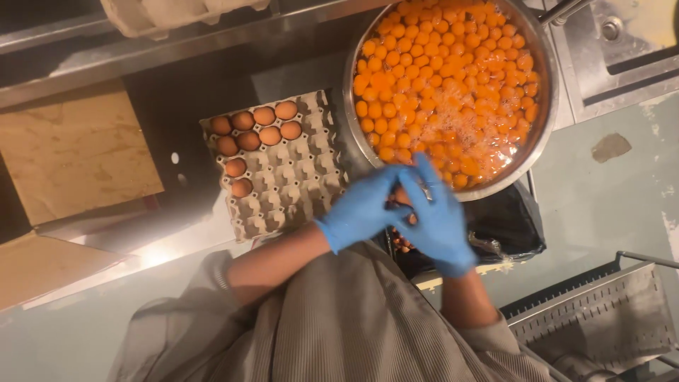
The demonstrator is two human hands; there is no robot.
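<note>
Meeting at the rim of the yolk-filled bowl (548,106), left hand (361,209) and right hand (438,219) grip an egg (402,196).

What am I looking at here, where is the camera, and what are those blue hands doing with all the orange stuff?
This is one picture from a camera worn on a person's head, looking straight down at their own two hands. There is no machine. Both hands wear blue gloves: the left hand and the right hand meet at the near edge of a big metal bowl. They seem to hold an egg between them, but motion blur hides most of it. The orange stuff in the bowl is a mass of egg yolks. To the left lies a grey cardboard egg tray, mostly used up, with a few brown eggs in its far corner. Below the hands sits a black bag; what is inside is too dark to tell. Flat cardboard lies further left.
</note>
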